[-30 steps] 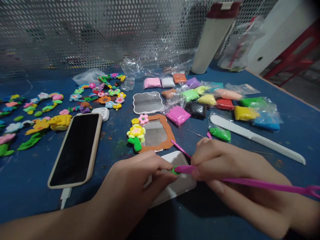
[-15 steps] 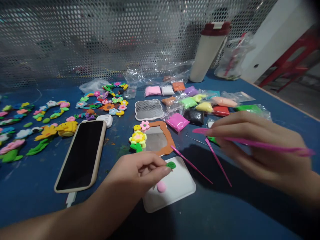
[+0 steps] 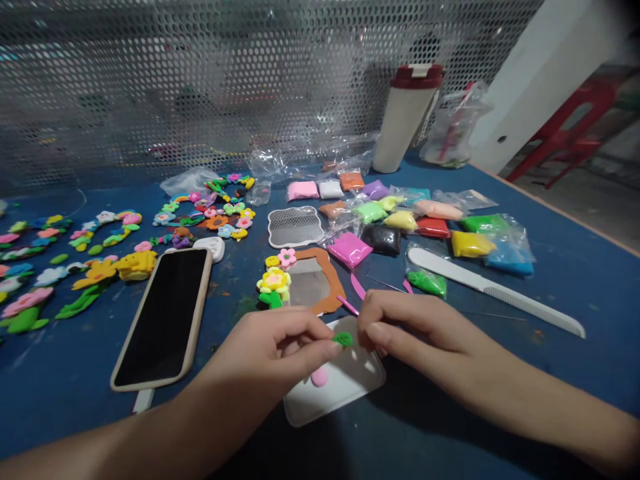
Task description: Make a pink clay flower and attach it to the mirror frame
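My left hand (image 3: 295,343) pinches a small green clay leaf (image 3: 343,339) between thumb and fingertips. Vein lines are pressed into the leaf. My right hand (image 3: 405,327) is just right of the leaf, its fingers curled together; whatever they hold, if anything, is hidden. Below both hands lies a white board (image 3: 320,403) with a pink clay piece (image 3: 319,377) on it. Beyond them is a mirror (image 3: 310,283) with a brown clay border and clay flowers along its left side. Parts of pink modelling tools (image 3: 358,287) show behind my right hand.
A phone (image 3: 163,320) lies at left, with several clay-decorated pieces (image 3: 215,217) behind it. Bagged clay packets (image 3: 383,239) spread across the back. A white plastic knife (image 3: 495,290) is at right. A tumbler (image 3: 403,123) stands by the perforated metal panel (image 3: 200,87).
My right hand has come left and down to beside the leaf, and the long pink tool no longer shows across it. My left hand keeps its pinch. The white knife has come into sight.
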{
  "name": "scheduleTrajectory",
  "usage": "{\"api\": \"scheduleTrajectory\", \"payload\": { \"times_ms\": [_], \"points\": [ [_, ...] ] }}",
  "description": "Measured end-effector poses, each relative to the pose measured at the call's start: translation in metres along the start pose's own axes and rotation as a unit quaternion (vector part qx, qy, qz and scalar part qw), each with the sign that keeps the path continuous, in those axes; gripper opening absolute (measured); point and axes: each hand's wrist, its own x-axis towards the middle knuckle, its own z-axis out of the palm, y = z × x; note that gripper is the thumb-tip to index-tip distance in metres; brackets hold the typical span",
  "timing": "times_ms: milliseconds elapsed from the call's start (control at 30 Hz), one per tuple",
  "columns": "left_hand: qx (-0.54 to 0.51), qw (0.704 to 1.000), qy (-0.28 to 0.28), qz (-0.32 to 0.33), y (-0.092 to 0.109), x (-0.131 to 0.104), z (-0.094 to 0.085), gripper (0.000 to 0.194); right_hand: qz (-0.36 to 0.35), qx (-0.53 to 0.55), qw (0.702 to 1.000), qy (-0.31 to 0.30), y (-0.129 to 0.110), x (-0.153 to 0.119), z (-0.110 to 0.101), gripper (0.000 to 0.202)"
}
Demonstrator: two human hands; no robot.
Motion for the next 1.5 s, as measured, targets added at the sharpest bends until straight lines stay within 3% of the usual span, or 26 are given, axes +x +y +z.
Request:
{"api": "scheduleTrajectory", "payload": {
  "times_ms": [200,300,367,433,533,667,1133,1367,1500],
  "points": [
    [0.061,0.998,-0.019,0.023,-0.004,-0.001,0.002,0.020,0.019,0.061,0.998,-0.019,0.002,0.002,0.014,0.024],
    [0.119,0.987,0.018,0.107,-0.008,-0.004,0.002,0.013,0.035,0.089,0.995,-0.025,0.005,0.003,0.014,0.023],
    [0.195,0.959,0.074,0.193,-0.011,-0.007,0.003,0.005,0.054,0.130,0.990,-0.022,0.007,0.003,0.014,0.024],
    [0.287,0.915,0.127,0.254,-0.013,-0.011,0.003,0.015,0.070,0.193,0.978,-0.022,0.009,0.004,0.015,0.024],
    [0.387,0.855,0.175,0.297,-0.013,-0.015,0.003,0.013,0.085,0.278,0.956,-0.029,0.012,0.004,0.018,0.024],
    [0.426,0.818,0.193,0.334,-0.007,-0.016,0.001,0.031,0.097,0.311,0.944,-0.044,0.013,0.005,0.023,0.025],
    [0.446,0.800,0.194,0.350,-0.003,-0.016,0.000,0.044,0.085,0.350,0.931,-0.052,0.011,0.003,0.023,0.028],
    [0.460,0.797,0.194,0.340,-0.007,-0.017,0.000,0.029,0.088,0.351,0.931,-0.054,0.012,0.003,0.022,0.023],
    [0.458,0.798,0.196,0.341,-0.006,-0.016,0.000,0.033,0.085,0.344,0.933,-0.057,0.012,0.002,0.023,0.024]
  ]
}}
